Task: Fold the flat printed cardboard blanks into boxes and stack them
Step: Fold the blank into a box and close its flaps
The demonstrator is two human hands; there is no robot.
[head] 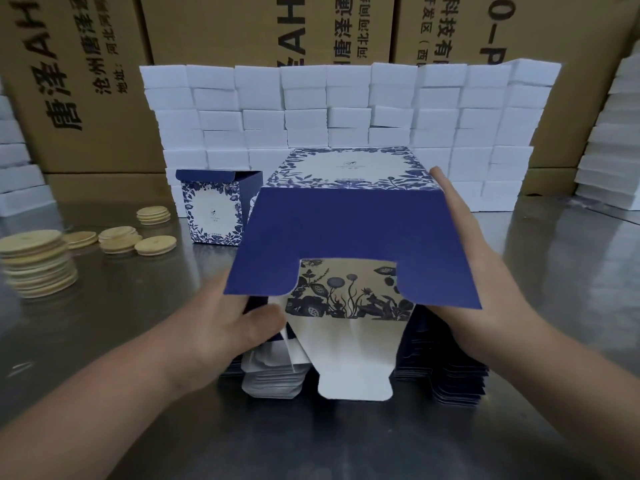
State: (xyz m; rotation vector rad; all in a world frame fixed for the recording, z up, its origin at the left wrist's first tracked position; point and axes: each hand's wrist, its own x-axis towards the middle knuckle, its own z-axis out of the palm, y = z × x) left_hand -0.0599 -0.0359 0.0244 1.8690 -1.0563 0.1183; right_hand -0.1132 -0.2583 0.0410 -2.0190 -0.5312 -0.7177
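Note:
A blue-and-white floral printed blank (349, 233) is partly opened into a box shape above the metal table, its dark blue flap hanging toward me and a white tongue flap (353, 362) below. My left hand (225, 327) grips its lower left edge, thumb curled on a side flap. My right hand (485, 268) lies flat along its right side with fingers straight. Beneath it sits a pile of flat blanks (450, 372). One folded box (216, 206) stands upright behind, to the left, its lid open.
Several stacks of pale round discs (38, 265) lie on the steel table (104, 341) at left. A wall of white blocks (346, 109) stands behind, with brown shipping cartons (86, 81) beyond. More white blocks (613, 161) are stacked at the right.

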